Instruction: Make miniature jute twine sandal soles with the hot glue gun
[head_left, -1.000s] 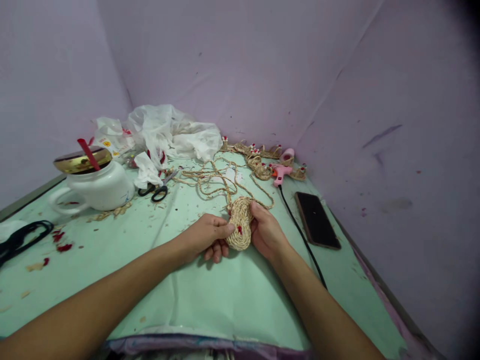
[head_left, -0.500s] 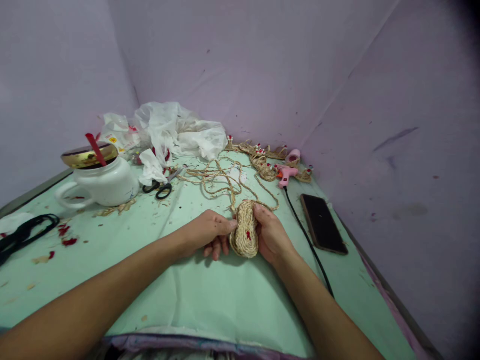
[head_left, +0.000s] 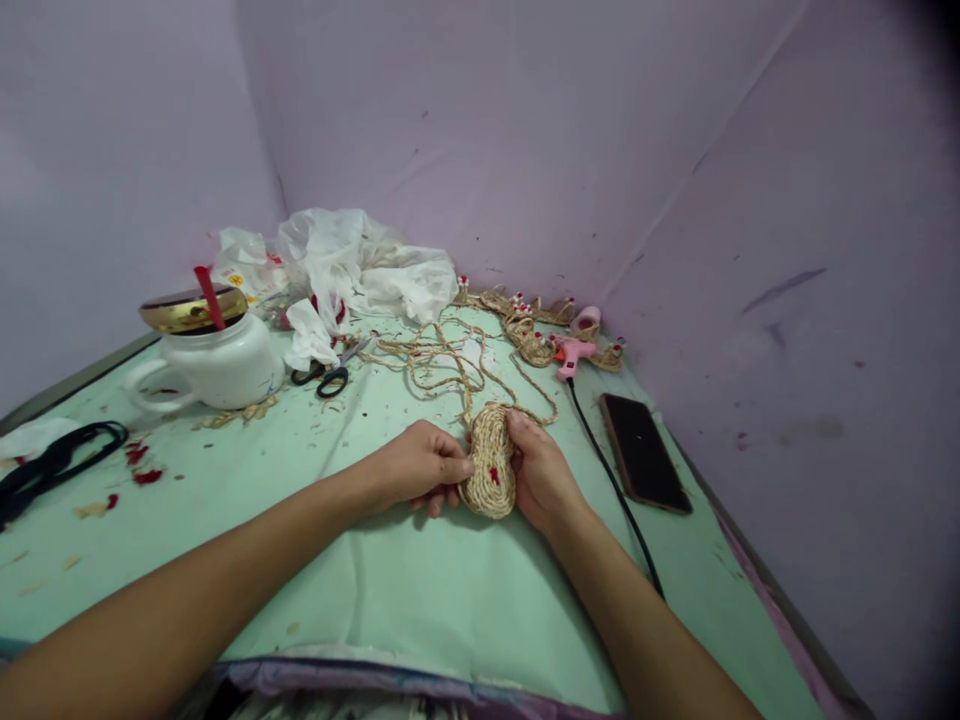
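Observation:
Between my hands is a small sole-shaped piece of coiled, braided straw cord [head_left: 491, 450], with a red mark near its lower middle. My left hand [head_left: 427, 468] pinches its left edge between thumb and fingers. On the right edge, my right hand [head_left: 538, 465] grips it with the thumb on top; most of those fingers are hidden behind it. A loose length of braided cord [head_left: 442, 365] runs from its upper end and lies in loops on the green table cover [head_left: 420, 600].
A pink glue gun [head_left: 574, 357] with a black cable and a phone [head_left: 645, 452] lie to the right. Leftward are scissors [head_left: 330, 378], a white mug [head_left: 221, 365] and black cord [head_left: 56, 465]. White plastic bags [head_left: 367, 265] and small straw slippers [head_left: 532, 335] line the back wall.
My left thumb has shifted slightly lower along the coiled piece's left edge. Both hands keep their hold. The whole view has tilted a little.

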